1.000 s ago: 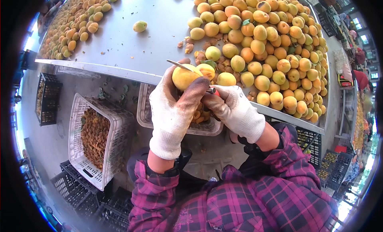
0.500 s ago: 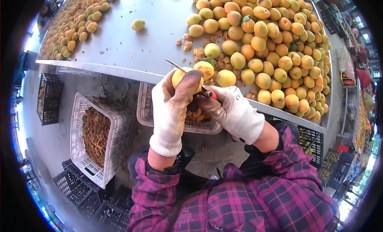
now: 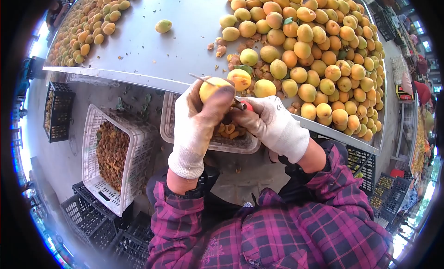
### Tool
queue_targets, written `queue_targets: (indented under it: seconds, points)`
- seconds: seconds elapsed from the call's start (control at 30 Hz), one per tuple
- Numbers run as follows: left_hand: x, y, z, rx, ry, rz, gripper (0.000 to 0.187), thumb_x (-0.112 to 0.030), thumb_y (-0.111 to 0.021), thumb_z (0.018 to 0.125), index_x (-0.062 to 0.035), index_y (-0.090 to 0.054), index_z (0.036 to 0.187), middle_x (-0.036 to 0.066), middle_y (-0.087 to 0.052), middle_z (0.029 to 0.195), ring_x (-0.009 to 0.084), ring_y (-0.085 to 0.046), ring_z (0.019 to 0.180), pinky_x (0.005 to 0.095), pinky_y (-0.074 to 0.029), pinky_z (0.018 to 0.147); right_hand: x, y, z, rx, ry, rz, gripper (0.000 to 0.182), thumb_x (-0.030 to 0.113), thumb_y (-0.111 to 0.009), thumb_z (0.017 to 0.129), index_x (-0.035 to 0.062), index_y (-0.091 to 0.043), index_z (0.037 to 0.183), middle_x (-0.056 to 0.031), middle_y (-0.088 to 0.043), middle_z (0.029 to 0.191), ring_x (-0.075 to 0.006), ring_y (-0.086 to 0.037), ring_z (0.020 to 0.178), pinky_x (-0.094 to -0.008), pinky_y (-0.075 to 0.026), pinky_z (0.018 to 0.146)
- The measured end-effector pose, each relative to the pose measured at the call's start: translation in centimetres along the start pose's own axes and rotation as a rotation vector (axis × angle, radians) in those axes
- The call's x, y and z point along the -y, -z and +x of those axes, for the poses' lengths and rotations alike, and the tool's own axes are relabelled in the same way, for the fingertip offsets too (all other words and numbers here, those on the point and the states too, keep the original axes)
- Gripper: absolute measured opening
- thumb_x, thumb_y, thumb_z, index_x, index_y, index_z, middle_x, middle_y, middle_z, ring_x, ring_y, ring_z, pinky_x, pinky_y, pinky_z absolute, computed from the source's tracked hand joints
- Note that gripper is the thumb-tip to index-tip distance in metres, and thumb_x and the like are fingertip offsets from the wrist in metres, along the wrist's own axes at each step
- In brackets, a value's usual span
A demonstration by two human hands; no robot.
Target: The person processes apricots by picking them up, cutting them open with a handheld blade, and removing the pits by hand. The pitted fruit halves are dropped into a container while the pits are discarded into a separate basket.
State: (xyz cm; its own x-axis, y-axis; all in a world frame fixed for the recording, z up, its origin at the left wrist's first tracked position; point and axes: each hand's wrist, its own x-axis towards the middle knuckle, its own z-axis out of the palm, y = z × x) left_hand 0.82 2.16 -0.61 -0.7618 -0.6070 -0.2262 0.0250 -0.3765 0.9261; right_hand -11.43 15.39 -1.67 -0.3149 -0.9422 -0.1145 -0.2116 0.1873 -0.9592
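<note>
A white glove with darkened fingers covers my left hand (image 3: pixel 196 119), which is closed around a yellow-orange apricot (image 3: pixel 211 89). My right hand (image 3: pixel 273 123), gloved too, grips a knife by its red handle (image 3: pixel 247 105). The thin blade (image 3: pixel 199 77) shows at the apricot's upper left; its middle is hidden by the fruit and my left fingers. Both hands are close together at the front edge of the metal table (image 3: pixel 152 42). Two loose apricots (image 3: pixel 265 88) lie just beyond them.
A big apricot pile (image 3: pixel 323 61) covers the table's right; another (image 3: pixel 92 26) is at the left. Below the hands, a crate (image 3: pixel 231 146) holds cut fruit. A white crate (image 3: pixel 127 176) of brown pieces stands lower left, near black crates (image 3: pixel 88 218).
My left hand has moved slightly down and left, its thumb blurred over the apricot. My right hand has shifted slightly right, still gripping the knife. The view has shifted a little.
</note>
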Motion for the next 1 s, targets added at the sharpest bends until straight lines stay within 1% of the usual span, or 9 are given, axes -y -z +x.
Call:
queue_targets:
  seconds: [0.03,0.1,0.23,0.4,0.47,0.6,0.67,0.93,1.0]
  points:
    - [-0.1,0.0,-0.1,-0.001,-0.01,0.059,0.041,-0.035,-0.066,0.094,0.0027,-0.067,0.109,0.005,-0.069,0.099,0.0089,-0.062,0.084,0.0232,-0.051,0.079,0.3,0.2,0.0,-0.005,0.043,-0.078,0.039,0.041,-0.06,0.099,0.0058,-0.067,0.113,-0.0156,-0.07,0.087,-0.0311,-0.07,0.081,-0.036,-0.052,0.071]
    - [-0.2,0.0,-0.4,-0.008,-0.018,0.118,0.04,-0.035,-0.066,0.094,0.0024,-0.067,0.108,0.004,-0.069,0.098,0.0086,-0.061,0.084,0.0234,-0.05,0.08,0.4,-0.1,0.1,-0.008,0.035,-0.09,0.038,0.041,-0.061,0.098,0.0061,-0.067,0.113,-0.0157,-0.07,0.087,-0.0332,-0.069,0.083,-0.037,-0.053,0.072]
    - [-1.1,0.1,-1.2,0.016,0.273,-0.196,0.041,-0.04,-0.06,0.098,-0.0006,-0.069,0.104,0.002,-0.067,0.078,0.0039,-0.054,0.052,0.0162,-0.035,0.044,1.0,-0.1,0.2,-0.002,-0.033,-0.151,0.036,0.04,-0.063,0.097,0.0074,-0.067,0.111,-0.0164,-0.07,0.088,-0.0356,-0.069,0.084,-0.039,-0.052,0.072]
    - [-1.3,1.2,-1.0,0.191,0.312,-0.19,0.042,-0.041,-0.059,0.098,-0.0004,-0.069,0.105,0.003,-0.068,0.082,0.0045,-0.057,0.059,0.016,-0.039,0.049,0.7,0.2,0.0,-0.011,0.01,-0.159,0.035,0.04,-0.065,0.095,0.0091,-0.067,0.112,-0.0169,-0.069,0.086,-0.0367,-0.068,0.082,-0.0396,-0.052,0.07]
    - [-1.1,0.8,-0.8,0.091,0.167,-0.048,0.036,-0.032,-0.065,0.097,0.0014,-0.065,0.111,0.005,-0.069,0.093,0.0073,-0.064,0.075,0.0185,-0.048,0.063,0.8,0.3,0.0,-0.008,-0.028,-0.144,0.035,0.04,-0.066,0.095,0.0095,-0.067,0.112,-0.0171,-0.069,0.086,-0.0371,-0.068,0.082,-0.0398,-0.052,0.069]
    - [-0.7,-0.8,-0.9,-0.066,-0.109,0.239,0.041,-0.034,-0.066,0.094,0.0021,-0.066,0.115,0.004,-0.068,0.098,0.0024,-0.055,0.071,0.0152,-0.042,0.062,0.4,0.8,0.1,0.018,0.002,-0.141,0.033,0.039,-0.066,0.094,0.0106,-0.067,0.112,-0.0173,-0.069,0.085,-0.0369,-0.068,0.081,-0.0399,-0.052,0.069]
    - [-1.6,-1.1,-1.2,-0.039,-0.032,0.174,0.033,-0.016,-0.072,0.092,0.0025,-0.06,0.116,0.005,-0.067,0.097,0.0093,-0.064,0.085,0.0244,-0.053,0.074,0.0,0.7,0.1,0.027,-0.007,-0.115,0.032,0.038,-0.066,0.095,0.0109,-0.067,0.112,-0.0172,-0.069,0.084,-0.0368,-0.068,0.081,-0.0399,-0.052,0.068]
    - [-2.6,0.6,-1.9,0.167,0.285,-0.152,0.038,-0.024,-0.064,0.088,-0.0029,-0.066,0.12,0.0,-0.065,0.083,0.0041,-0.051,0.057,0.018,-0.036,0.05,-0.2,0.8,0.4,0.046,0.125,-0.179,0.031,0.038,-0.069,0.092,0.0121,-0.066,0.109,-0.0166,-0.069,0.087,-0.0382,-0.067,0.085,-0.0397,-0.053,0.071]
    - [-2.7,0.5,-1.9,0.141,0.261,-0.094,0.039,-0.025,-0.064,0.087,-0.0024,-0.066,0.119,0.0,-0.065,0.082,0.0038,-0.051,0.057,0.0183,-0.035,0.05,-0.3,0.0,0.2,0.064,0.084,-0.139,0.032,0.037,-0.067,0.094,0.0093,-0.067,0.108,-0.013,-0.071,0.084,-0.0282,-0.07,0.081,-0.0361,-0.053,0.072]
